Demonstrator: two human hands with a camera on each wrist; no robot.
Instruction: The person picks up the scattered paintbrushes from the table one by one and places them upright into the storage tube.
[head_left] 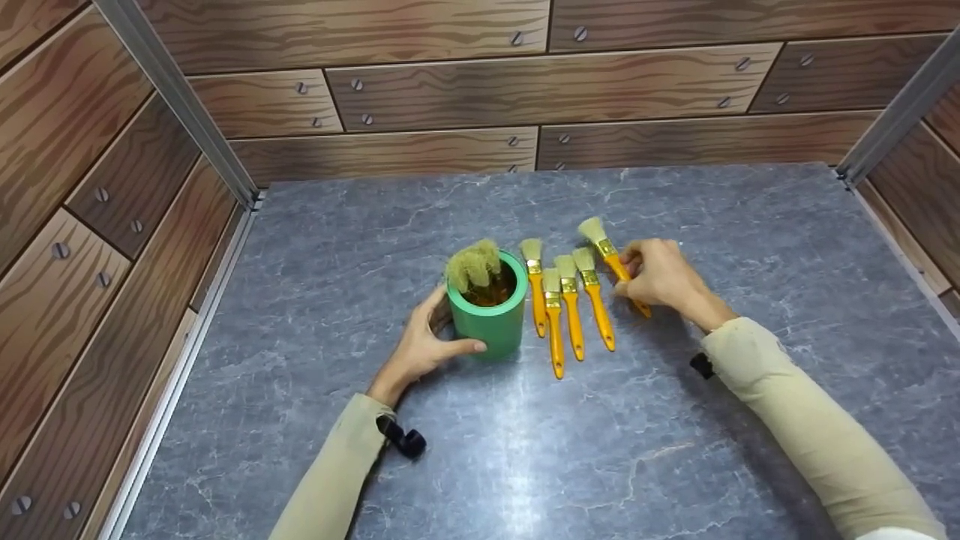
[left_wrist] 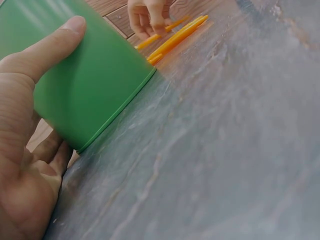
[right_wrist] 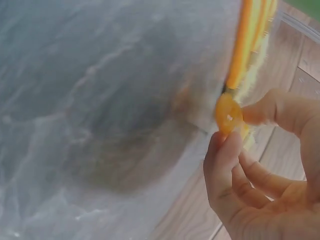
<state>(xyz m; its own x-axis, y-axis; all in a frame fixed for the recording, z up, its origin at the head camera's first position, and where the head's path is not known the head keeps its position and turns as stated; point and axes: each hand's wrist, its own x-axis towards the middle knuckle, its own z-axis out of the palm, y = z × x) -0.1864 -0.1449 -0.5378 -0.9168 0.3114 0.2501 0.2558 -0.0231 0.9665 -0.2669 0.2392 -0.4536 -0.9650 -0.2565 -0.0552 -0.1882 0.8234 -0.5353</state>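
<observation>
1 brush (head_left: 610, 252), R hand (head_left: 661, 274) pinching, L hand (head_left: 421, 343) gripping cup (head_left: 495, 326)

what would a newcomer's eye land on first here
Probably the bright green cup near the middle, gripped at its side by the left hand, with pale bristle heads poking out of its top. Just right of it, four yellow-handled brushes lie on the grey table; beyond them, the right hand pinches another brush.

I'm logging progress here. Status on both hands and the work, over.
Left hand gripping green cylindrical container. Right hand pinching orange-handled pale-bristled paintbrush. Four matching paintbrushes lying between; nothing else in the way.
</observation>
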